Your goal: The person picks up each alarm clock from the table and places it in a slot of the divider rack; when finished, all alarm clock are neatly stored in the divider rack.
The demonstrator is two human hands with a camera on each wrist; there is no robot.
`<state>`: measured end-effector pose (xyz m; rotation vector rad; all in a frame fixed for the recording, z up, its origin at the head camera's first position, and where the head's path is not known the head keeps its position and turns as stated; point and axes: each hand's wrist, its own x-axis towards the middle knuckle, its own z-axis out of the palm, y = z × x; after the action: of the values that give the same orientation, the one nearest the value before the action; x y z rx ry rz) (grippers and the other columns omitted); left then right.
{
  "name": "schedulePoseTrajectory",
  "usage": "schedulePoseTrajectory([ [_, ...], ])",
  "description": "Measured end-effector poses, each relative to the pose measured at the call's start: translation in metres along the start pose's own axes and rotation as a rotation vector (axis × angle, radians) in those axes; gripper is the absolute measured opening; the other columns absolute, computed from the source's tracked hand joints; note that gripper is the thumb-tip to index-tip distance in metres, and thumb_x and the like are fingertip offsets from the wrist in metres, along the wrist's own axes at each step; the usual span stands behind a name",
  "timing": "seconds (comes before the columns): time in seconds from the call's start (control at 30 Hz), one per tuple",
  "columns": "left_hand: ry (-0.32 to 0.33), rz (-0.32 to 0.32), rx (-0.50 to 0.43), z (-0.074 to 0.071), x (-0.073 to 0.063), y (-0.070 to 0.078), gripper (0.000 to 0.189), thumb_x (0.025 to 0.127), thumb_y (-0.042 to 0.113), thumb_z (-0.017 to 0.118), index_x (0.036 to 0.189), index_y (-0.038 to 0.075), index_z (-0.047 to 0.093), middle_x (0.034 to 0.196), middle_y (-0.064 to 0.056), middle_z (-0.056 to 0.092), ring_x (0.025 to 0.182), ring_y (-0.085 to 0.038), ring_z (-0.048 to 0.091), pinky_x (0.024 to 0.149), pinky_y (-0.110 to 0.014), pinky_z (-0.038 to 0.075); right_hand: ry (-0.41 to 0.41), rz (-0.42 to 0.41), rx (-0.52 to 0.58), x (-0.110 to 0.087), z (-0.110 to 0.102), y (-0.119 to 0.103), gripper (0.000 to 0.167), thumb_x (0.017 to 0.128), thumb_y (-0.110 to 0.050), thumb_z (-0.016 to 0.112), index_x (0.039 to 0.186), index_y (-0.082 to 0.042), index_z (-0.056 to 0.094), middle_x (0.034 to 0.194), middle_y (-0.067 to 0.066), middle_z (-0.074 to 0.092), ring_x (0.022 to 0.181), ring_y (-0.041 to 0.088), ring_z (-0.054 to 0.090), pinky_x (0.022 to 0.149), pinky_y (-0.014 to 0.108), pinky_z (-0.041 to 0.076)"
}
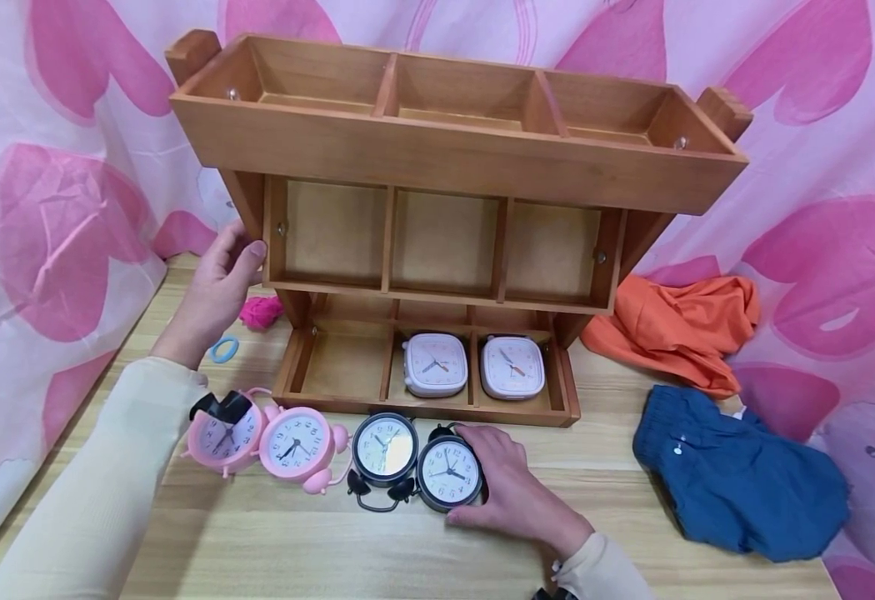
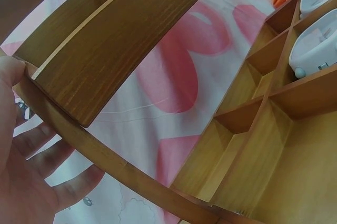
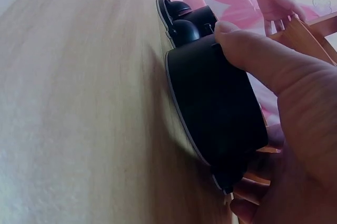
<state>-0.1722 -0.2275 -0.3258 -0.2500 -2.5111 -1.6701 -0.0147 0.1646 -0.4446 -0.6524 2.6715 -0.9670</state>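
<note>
The step in hand looks like taking hold of the right black clock [image 1: 448, 473] while steadying the rack [image 1: 445, 150]. The right hand [image 1: 508, 483] holds that clock, thumb on its near side and fingers on its far side, at the right end of a row on the table [image 1: 295, 542] near the rack. The left hand [image 1: 216, 279] grips the rack's left side, thumb in front and fingers spread behind. The next move, I judge, calls for an even grip and care not to knock the left black clock [image 1: 385, 450] just beside. Counted, there are two black clocks, two pink clocks [image 1: 295, 446] to their left, and two white clocks [image 1: 435, 365] in the middle and right compartments of the lowest of three tiers. Two cloths, one orange [image 1: 670, 325] and one blue [image 1: 737, 475], lie right; one blue ring [image 1: 223, 359] and one pink bundle [image 1: 261, 312] lie left.
</note>
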Motion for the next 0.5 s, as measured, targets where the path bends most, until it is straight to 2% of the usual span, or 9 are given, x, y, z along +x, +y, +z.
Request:
schedulePoseTrajectory([
  [0.33,0.009,0.002,-0.012,0.0001,0.0,-0.001,0.047,0.105,0.038,0.041,0.151,0.027,0.035,0.141,-0.008,0.046,0.123,-0.013,0.048,0.092,-0.015,0.05,0.048,0.001,-0.02,0.001,0.0057,0.0022,0.102,0.062,-0.052,0.087,0.146,-0.013,0.043,0.141,0.004,0.051,0.136,0.027,0.035,0.104,0.047,0.03],
  [0.5,0.005,0.001,0.011,-0.0004,0.0,-0.0014,0.048,0.105,0.039,0.041,0.152,0.029,0.033,0.142,-0.007,0.046,0.124,-0.013,0.047,0.093,-0.016,0.05,0.087,-0.008,-0.044,0.0006,0.0097,0.0035,0.102,0.06,-0.052,0.087,0.144,-0.012,0.046,0.141,0.004,0.051,0.135,0.025,0.036,0.104,0.045,0.029],
])
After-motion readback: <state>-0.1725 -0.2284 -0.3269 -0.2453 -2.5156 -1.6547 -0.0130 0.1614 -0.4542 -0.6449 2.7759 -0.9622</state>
